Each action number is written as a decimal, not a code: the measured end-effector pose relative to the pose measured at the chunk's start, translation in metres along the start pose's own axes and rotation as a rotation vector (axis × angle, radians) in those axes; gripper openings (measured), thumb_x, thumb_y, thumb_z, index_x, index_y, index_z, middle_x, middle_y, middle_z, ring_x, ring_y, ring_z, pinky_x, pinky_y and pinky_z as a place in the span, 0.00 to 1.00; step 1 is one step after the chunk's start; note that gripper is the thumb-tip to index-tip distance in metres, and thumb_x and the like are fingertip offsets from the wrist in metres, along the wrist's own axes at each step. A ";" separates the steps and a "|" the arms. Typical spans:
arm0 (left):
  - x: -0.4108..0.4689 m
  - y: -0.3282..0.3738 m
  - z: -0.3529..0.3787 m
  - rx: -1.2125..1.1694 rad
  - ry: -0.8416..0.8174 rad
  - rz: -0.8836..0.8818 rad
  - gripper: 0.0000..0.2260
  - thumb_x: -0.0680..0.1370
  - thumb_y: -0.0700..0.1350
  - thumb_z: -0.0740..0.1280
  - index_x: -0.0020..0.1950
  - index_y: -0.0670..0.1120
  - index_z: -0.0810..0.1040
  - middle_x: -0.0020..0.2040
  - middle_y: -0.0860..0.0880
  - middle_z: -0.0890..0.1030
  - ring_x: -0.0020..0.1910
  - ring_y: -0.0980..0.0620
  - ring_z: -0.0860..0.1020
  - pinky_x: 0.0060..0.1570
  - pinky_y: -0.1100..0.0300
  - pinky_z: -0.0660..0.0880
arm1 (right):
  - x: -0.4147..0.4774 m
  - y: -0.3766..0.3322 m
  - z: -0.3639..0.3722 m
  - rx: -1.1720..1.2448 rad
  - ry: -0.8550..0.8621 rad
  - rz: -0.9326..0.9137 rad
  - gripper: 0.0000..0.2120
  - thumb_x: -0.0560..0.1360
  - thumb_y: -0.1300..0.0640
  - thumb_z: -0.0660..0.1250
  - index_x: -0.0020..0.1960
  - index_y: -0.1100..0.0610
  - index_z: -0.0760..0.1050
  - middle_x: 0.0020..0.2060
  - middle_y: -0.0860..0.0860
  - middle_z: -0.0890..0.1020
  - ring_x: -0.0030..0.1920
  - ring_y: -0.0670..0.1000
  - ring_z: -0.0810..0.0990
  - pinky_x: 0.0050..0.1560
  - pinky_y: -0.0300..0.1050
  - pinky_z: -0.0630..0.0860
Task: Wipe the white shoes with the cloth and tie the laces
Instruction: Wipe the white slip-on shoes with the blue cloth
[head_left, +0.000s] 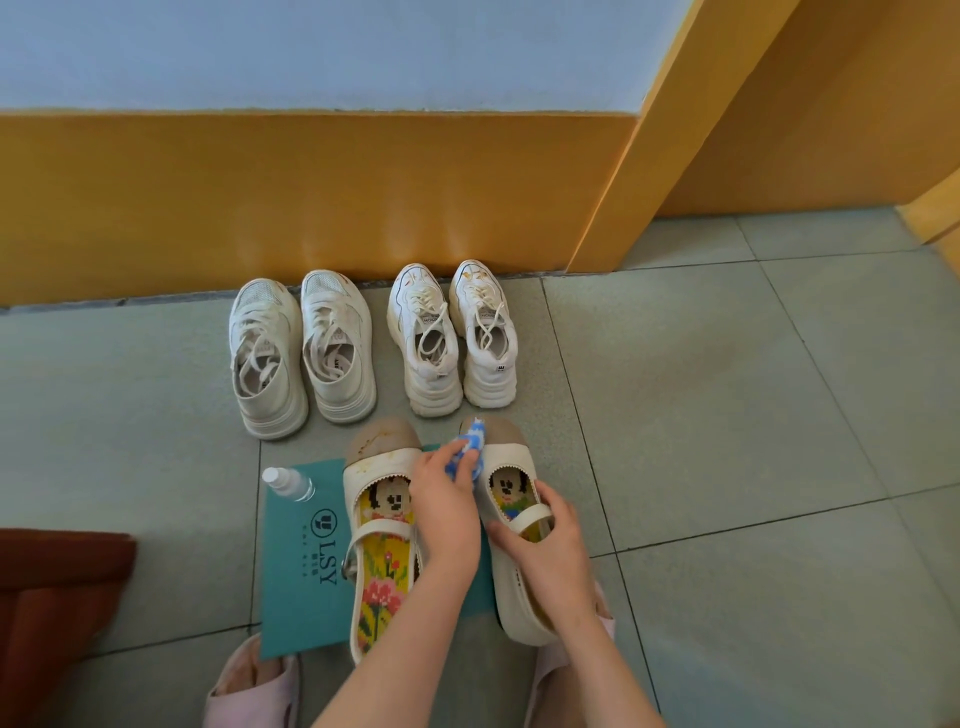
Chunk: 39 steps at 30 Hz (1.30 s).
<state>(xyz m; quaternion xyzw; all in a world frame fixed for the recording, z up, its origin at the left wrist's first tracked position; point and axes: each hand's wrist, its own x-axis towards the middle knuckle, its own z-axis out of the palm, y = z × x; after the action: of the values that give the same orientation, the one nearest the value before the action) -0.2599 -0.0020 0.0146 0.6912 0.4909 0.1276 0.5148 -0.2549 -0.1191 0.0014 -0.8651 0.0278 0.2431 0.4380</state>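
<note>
Though curled, hands (447, 501) (545, 551) on cloth (470, 444), shoe (508, 584).

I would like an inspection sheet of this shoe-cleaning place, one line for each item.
Surface: grey tiled floor; teal sheet under the left strap shoe.
Job's things: mesh sneakers and chunky sneakers by the wall; cloth on the right strap shoe.
Clutter: spray bottle lying on the sheet; brown object at left.
Hands: left hand pinches the cloth; right hand grips the right strap shoe.
Cables: nothing seen.
Surroundings: yellow and blue wall.
</note>
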 end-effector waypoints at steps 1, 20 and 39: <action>-0.004 -0.002 -0.001 0.001 -0.005 0.002 0.09 0.77 0.44 0.66 0.56 0.45 0.80 0.50 0.48 0.77 0.48 0.53 0.74 0.48 0.62 0.69 | 0.001 0.000 -0.002 0.014 -0.010 -0.001 0.35 0.64 0.48 0.78 0.67 0.47 0.68 0.59 0.45 0.72 0.56 0.46 0.75 0.56 0.48 0.75; -0.076 -0.036 -0.015 -0.086 -0.075 -0.039 0.09 0.77 0.45 0.65 0.57 0.47 0.80 0.47 0.54 0.78 0.46 0.60 0.76 0.49 0.64 0.74 | 0.003 0.001 -0.013 0.048 -0.094 -0.039 0.31 0.69 0.49 0.74 0.69 0.50 0.68 0.61 0.49 0.74 0.58 0.45 0.74 0.53 0.37 0.70; -0.120 -0.057 -0.038 -0.022 -0.240 -0.116 0.06 0.75 0.43 0.69 0.51 0.47 0.82 0.44 0.50 0.79 0.44 0.57 0.78 0.47 0.63 0.75 | 0.001 0.002 -0.009 0.029 -0.075 -0.054 0.31 0.70 0.47 0.73 0.69 0.49 0.67 0.63 0.50 0.73 0.57 0.46 0.73 0.56 0.42 0.72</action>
<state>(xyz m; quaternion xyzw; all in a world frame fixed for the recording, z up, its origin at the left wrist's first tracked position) -0.3760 -0.0775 0.0230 0.6663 0.4633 0.0192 0.5839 -0.2513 -0.1270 0.0039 -0.8494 -0.0086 0.2629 0.4575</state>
